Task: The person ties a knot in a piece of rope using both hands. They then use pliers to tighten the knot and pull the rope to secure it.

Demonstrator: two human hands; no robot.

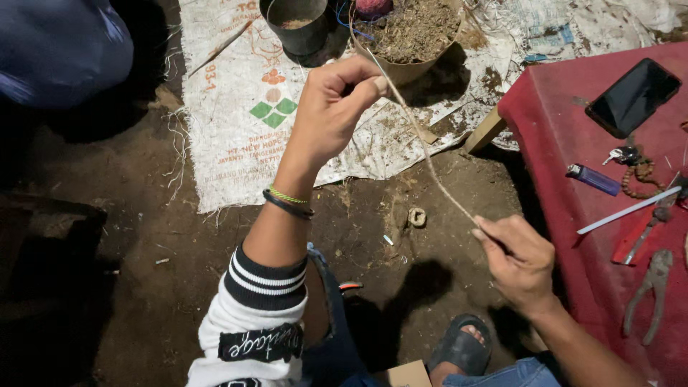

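A thin pale-brown cord (423,147) runs taut between both my hands, slanting from upper left to lower right. My left hand (331,107) pinches its upper end between thumb and forefinger, with bracelets on the wrist and a striped white sleeve pushed up. My right hand (517,261) pinches the lower end just left of the red table (573,165). Beyond the left hand the cord continues up toward a tan pot of soil (412,36).
A dark pot (297,25) stands on a white woven sack (236,107) spread over the dirt floor. On the red table lie a phone (633,97), a blue lighter (593,179), keys with beads (634,165), pliers (652,290) and a white stick (631,209). A sandalled foot (462,344) rests below.
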